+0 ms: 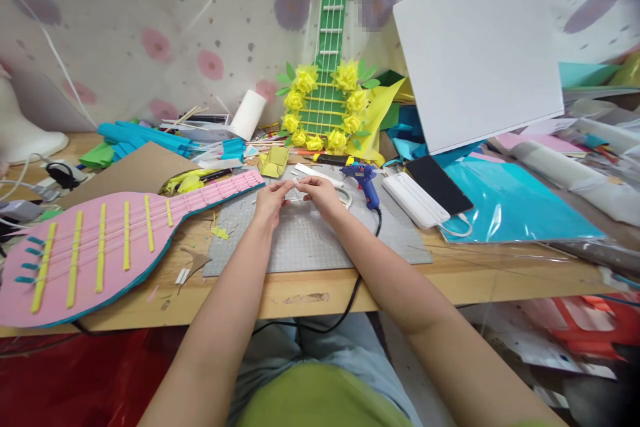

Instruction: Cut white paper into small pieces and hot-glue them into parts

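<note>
My left hand [273, 203] and my right hand [320, 193] meet above a grey cutting mat [305, 253]. Thumbs and fingers of both are pinched close together at the tips. Something small and whitish shows between them, too small to name. To the right of my right hand lies a blue glue gun [367, 184], its black cable running off the table's front edge. A yellow folded paper piece [273, 161] sits just beyond my left hand. Behind both hands is a white strip [319, 174].
A pink paper instrument [115, 247] with yellow bars lies at left. A green one [333, 20] with yellow flowers stands at the back. To the right are a white power bank [415, 200], a black phone [439, 185], blue sheets [520, 203] and a white board [480, 53].
</note>
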Demonstrator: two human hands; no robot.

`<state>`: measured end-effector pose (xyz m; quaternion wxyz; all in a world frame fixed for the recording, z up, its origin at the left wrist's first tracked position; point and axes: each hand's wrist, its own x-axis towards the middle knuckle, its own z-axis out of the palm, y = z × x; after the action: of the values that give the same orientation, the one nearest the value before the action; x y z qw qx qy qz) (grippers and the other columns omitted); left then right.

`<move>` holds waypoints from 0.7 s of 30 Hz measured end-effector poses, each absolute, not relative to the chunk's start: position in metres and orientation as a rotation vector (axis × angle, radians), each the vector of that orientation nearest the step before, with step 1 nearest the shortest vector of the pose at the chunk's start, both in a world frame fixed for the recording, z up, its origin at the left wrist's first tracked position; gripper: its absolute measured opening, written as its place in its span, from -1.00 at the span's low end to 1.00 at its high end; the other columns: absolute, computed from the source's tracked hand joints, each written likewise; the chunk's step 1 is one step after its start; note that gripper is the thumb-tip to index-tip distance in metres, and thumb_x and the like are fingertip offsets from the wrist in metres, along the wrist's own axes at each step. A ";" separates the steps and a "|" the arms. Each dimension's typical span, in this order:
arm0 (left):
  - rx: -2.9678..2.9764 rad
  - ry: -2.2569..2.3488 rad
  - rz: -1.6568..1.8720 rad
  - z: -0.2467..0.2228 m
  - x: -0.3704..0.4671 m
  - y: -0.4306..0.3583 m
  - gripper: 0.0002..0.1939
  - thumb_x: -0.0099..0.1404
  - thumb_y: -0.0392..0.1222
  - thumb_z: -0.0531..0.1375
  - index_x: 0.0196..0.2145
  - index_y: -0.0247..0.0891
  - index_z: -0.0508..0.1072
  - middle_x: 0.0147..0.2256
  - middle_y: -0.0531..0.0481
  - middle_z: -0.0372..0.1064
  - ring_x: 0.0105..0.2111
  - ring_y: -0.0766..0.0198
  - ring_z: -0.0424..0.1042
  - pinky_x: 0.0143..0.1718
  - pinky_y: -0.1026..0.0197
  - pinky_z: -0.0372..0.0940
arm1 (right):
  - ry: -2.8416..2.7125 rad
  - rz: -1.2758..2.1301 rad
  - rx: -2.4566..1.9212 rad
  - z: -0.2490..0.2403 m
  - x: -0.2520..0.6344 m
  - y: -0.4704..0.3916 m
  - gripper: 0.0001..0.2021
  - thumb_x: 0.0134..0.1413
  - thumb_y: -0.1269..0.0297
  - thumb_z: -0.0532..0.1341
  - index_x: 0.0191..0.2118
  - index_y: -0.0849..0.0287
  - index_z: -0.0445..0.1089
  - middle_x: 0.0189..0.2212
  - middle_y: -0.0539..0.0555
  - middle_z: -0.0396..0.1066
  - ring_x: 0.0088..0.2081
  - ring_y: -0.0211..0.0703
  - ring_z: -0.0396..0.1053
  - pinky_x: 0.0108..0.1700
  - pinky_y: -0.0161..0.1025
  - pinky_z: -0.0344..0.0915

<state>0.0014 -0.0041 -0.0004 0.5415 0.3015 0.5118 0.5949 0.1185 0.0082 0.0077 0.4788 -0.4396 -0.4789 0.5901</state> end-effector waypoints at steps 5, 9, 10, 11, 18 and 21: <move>0.687 1.198 1.401 0.001 0.002 -0.005 -0.68 -0.25 -0.14 0.37 -0.49 -0.33 0.45 -0.70 0.18 0.13 -0.70 0.55 0.03 -0.62 0.40 0.07 | -1.215 1.464 -1.049 0.007 0.119 0.008 -0.79 -0.41 0.24 0.28 -0.53 0.22 0.34 -0.53 -0.05 0.30 -0.48 -0.36 0.19 -0.44 -0.36 0.15; 0.627 1.137 1.415 0.002 0.002 -0.005 -0.69 -0.25 -0.18 0.37 -0.51 -0.33 0.42 -0.69 0.18 0.15 -0.70 0.56 0.04 -0.64 0.41 0.05 | -1.239 1.482 -1.021 0.007 0.119 0.008 -0.79 -0.39 0.23 0.27 -0.52 0.23 0.33 -0.53 -0.05 0.29 -0.47 -0.36 0.20 -0.43 -0.36 0.16; 0.610 1.120 1.421 0.003 0.002 -0.005 -0.69 -0.25 -0.19 0.37 -0.51 -0.34 0.41 -0.69 0.18 0.15 -0.70 0.56 0.04 -0.64 0.41 0.04 | -1.247 1.481 -1.013 0.007 0.119 0.008 -0.78 -0.39 0.23 0.27 -0.52 0.23 0.33 -0.52 -0.05 0.29 -0.47 -0.36 0.20 -0.43 -0.36 0.16; 0.594 1.105 1.427 0.003 0.002 -0.005 -0.69 -0.26 -0.21 0.38 -0.52 -0.34 0.40 -0.69 0.18 0.16 -0.70 0.56 0.04 -0.65 0.42 0.03 | -1.257 1.474 -1.008 0.007 0.119 0.007 -0.78 -0.39 0.23 0.27 -0.50 0.22 0.33 -0.52 -0.05 0.29 -0.46 -0.36 0.20 -0.43 -0.36 0.15; 0.524 1.048 1.444 0.003 0.001 -0.004 -0.70 -0.24 -0.26 0.37 -0.56 -0.34 0.33 -0.66 0.16 0.20 -0.71 0.57 0.07 -0.68 0.44 0.00 | -1.288 1.405 -0.957 0.002 0.112 0.008 -0.74 -0.43 0.25 0.30 -0.50 0.21 0.28 -0.55 -0.08 0.28 -0.50 -0.38 0.18 -0.42 -0.35 0.11; 0.506 1.031 1.446 0.002 0.002 -0.004 -0.70 -0.24 -0.28 0.37 -0.57 -0.34 0.31 -0.65 0.16 0.22 -0.71 0.59 0.07 -0.69 0.45 0.00 | -1.263 1.383 -0.962 -0.003 0.109 0.010 -0.74 -0.44 0.24 0.30 -0.52 0.21 0.27 -0.57 -0.08 0.28 -0.51 -0.37 0.18 -0.40 -0.34 0.12</move>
<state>0.0025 -0.0040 0.0020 0.6031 0.2186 0.4454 0.6246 0.1093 0.0104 -0.0032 0.4952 -0.3968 -0.5213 0.5706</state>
